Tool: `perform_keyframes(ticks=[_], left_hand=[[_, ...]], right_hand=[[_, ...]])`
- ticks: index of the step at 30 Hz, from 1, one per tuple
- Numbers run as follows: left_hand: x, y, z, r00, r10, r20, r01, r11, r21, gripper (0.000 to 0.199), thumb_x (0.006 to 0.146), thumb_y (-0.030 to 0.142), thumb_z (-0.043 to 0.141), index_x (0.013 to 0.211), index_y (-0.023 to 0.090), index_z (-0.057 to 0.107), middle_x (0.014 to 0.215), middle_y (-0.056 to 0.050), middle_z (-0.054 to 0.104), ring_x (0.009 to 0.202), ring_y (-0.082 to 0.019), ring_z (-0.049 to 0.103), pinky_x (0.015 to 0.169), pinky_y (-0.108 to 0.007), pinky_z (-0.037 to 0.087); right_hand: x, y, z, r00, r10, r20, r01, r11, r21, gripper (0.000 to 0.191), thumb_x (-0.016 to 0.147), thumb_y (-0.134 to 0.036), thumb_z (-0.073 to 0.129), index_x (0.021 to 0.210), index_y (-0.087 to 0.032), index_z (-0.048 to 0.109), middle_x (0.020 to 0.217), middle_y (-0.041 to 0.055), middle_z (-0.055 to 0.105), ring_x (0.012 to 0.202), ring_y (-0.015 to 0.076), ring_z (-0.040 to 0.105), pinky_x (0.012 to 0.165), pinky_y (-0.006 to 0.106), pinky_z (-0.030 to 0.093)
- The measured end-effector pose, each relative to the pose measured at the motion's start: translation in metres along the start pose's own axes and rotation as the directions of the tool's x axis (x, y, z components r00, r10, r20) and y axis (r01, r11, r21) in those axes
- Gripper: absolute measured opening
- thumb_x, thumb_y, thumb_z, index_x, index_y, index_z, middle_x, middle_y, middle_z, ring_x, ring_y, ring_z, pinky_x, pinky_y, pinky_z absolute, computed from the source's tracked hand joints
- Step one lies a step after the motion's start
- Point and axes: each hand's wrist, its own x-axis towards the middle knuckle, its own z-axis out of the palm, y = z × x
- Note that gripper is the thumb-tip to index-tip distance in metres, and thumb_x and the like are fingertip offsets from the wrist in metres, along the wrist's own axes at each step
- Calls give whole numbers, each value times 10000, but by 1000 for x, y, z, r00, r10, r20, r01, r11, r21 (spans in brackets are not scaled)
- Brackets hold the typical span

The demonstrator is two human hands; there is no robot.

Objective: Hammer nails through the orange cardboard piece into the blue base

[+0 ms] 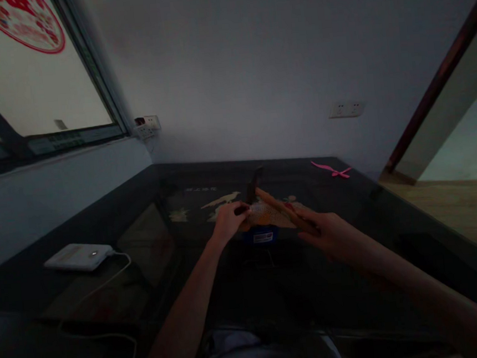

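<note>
Left hand [228,221]: fingers closed on the lower end of a dark slender piece [254,184], which tilts up and away. Right hand [322,227]: gripping a tan stick [280,207], its far end beside the dark piece. Between the hands: one speckled sheet [267,215], partly hidden by the stick, above a blue container [262,235] with white label. Worktop [231,291]: black, bird motif. Right rear: pink ribbon [333,169]. Left: white device [80,256], white cable [122,261] attached. Rear wall: sockets [346,109].
</note>
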Motion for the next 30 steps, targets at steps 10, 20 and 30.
perform_keyframes(ticks=[10, 20, 30], left_hand=[[0, 1, -1, 1000, -21, -9, 21, 1000, -20, 56, 782, 200, 667, 813, 168, 702, 790, -24, 722, 742, -192, 670, 676, -274, 497], [-1, -3, -3, 998, 57, 9, -56, 996, -72, 103, 791, 197, 661, 879, 168, 706, 873, -50, 727, 822, -203, 675, 778, -324, 510], [-2, 3, -13, 998, 13, -56, -15, 1000, -22, 34, 758, 146, 679, 782, 162, 698, 850, -55, 724, 803, -214, 674, 755, -331, 524]], right_hand=[[1, 4, 6, 1000, -18, -21, 17, 998, -59, 368, 782, -175, 527, 1130, -166, 646, 680, 28, 671, 414, 119, 523, 441, 244, 408], [-17, 13, 11, 972, 146, -184, -84, 946, 312, 464, 822, -357, 536, 1230, -135, 516, 629, -18, 573, 362, 112, 499, 337, 229, 388], [-1, 3, 2, 998, 18, -65, -10, 991, 131, 406, 832, -258, 516, 1226, -170, 544, 804, 32, 651, 357, 77, 493, 340, 206, 392]])
